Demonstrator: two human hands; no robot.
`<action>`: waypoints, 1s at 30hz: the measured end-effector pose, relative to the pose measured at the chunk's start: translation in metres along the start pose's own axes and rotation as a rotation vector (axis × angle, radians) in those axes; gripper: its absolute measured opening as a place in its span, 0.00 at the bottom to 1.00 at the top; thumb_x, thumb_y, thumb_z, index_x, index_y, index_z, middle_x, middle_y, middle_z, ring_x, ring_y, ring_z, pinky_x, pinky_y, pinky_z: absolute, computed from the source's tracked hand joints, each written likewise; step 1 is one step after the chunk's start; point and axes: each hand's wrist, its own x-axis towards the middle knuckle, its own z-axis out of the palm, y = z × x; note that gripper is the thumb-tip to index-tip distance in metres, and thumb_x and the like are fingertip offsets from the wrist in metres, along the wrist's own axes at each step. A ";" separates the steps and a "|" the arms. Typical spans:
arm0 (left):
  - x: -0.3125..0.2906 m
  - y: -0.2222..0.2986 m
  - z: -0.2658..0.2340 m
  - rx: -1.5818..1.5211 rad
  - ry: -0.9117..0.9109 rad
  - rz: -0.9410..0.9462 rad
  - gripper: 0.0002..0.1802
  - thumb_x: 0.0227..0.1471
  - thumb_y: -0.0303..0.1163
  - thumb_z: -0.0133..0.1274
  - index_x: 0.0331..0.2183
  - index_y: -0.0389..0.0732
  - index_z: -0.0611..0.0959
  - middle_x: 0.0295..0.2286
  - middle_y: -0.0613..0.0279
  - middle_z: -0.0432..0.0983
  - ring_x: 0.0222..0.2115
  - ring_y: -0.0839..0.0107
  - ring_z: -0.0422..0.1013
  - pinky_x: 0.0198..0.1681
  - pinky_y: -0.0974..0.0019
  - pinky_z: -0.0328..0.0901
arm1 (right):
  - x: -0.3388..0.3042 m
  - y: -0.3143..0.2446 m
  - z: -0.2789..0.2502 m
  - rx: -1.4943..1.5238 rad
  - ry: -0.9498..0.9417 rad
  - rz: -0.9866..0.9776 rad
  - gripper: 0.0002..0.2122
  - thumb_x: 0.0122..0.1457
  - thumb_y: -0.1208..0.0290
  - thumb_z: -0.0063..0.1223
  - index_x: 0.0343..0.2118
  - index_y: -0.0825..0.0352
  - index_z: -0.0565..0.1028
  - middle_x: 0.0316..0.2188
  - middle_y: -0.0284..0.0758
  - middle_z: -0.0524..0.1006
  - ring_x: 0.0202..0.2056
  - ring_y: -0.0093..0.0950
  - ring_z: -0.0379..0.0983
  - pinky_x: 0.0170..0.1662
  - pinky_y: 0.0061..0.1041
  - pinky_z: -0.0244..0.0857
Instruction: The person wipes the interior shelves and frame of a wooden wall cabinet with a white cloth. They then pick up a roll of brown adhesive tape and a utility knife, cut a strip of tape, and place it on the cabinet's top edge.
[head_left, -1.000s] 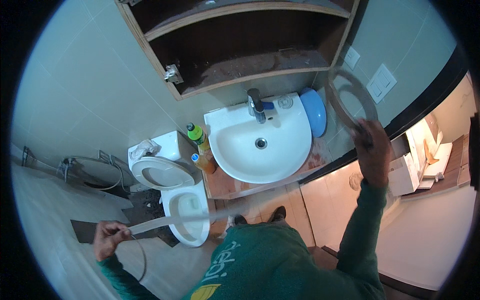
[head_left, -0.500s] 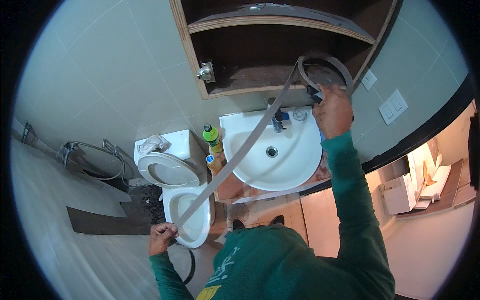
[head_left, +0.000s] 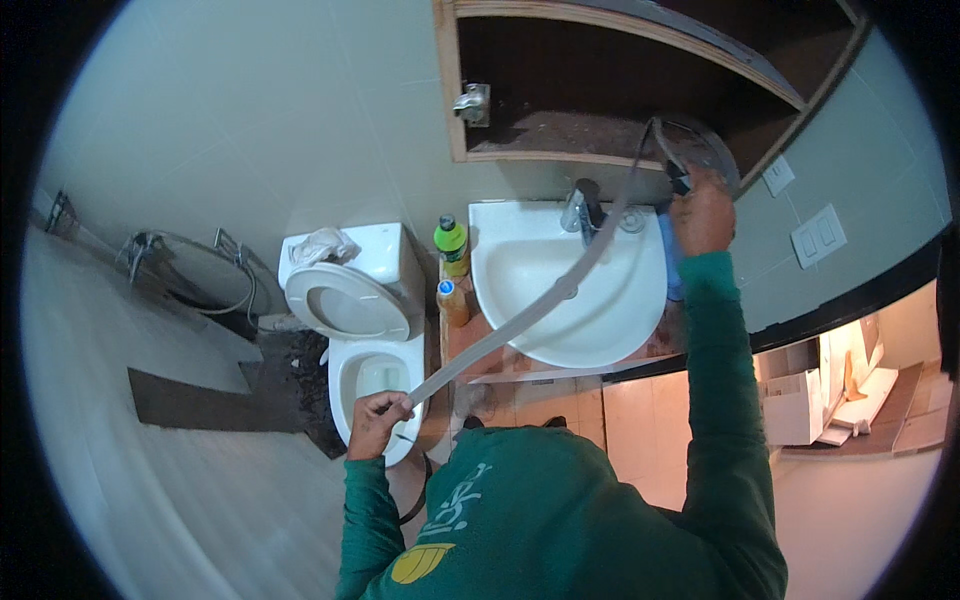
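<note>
A long, flat greyish strip, which looks like edge banding (head_left: 492,340), stretches diagonally across the front of the white sink (head_left: 628,325). My left hand (head_left: 376,424) pinches its lower end between closed fingers, over the toilet bowl. Up at the right, my right hand (head_left: 706,212) is closed round the looped end, just below the cabinet's bottom shelf. A small black object (head_left: 679,180) shows at my right fingers; its kind is unclear. The loop (head_left: 722,150) bulges in front of the open wooden cabinet (head_left: 448,90).
A green bottle (head_left: 452,247) and an amber bottle (head_left: 452,305) stand left of the sink, by the faucet (head_left: 588,205). The toilet (head_left: 350,305) has a cloth (head_left: 322,246) on its tank. A dark board (head_left: 215,402) lies at left. Switches (head_left: 819,238) sit on the right wall.
My left hand has moved right and up with the strip's end, and the span between my hands is shorter and slightly bowed. The whole view has shifted; my right hand keeps its grip.
</note>
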 end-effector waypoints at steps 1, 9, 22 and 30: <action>0.000 -0.001 0.002 -0.007 -0.008 -0.011 0.12 0.57 0.33 0.61 0.31 0.32 0.87 0.25 0.64 0.81 0.28 0.77 0.74 0.37 0.70 0.68 | 0.002 -0.005 -0.008 0.087 -0.078 0.045 0.23 0.47 0.80 0.62 0.51 0.66 0.80 0.46 0.50 0.79 0.46 0.50 0.77 0.51 0.43 0.71; 0.003 0.002 0.021 -0.080 -0.054 0.026 0.09 0.57 0.30 0.62 0.32 0.32 0.87 0.25 0.67 0.80 0.28 0.79 0.72 0.36 0.72 0.67 | 0.002 0.001 -0.021 0.110 0.094 -0.047 0.24 0.45 0.78 0.60 0.50 0.68 0.80 0.44 0.48 0.80 0.47 0.47 0.77 0.52 0.42 0.71; -0.022 -0.051 -0.018 -0.163 -0.101 -0.117 0.08 0.56 0.28 0.61 0.31 0.31 0.87 0.23 0.63 0.80 0.24 0.78 0.74 0.32 0.73 0.68 | -0.133 0.025 -0.075 0.246 0.244 0.076 0.13 0.57 0.75 0.64 0.45 0.69 0.80 0.39 0.42 0.82 0.39 0.41 0.80 0.45 0.34 0.73; -0.043 -0.075 -0.071 -0.206 -0.065 -0.176 0.09 0.49 0.29 0.58 0.27 0.31 0.85 0.20 0.60 0.79 0.20 0.75 0.72 0.29 0.72 0.66 | -0.229 0.067 -0.079 0.099 -0.039 0.103 0.19 0.51 0.79 0.63 0.48 0.66 0.80 0.41 0.43 0.82 0.42 0.43 0.80 0.44 0.37 0.74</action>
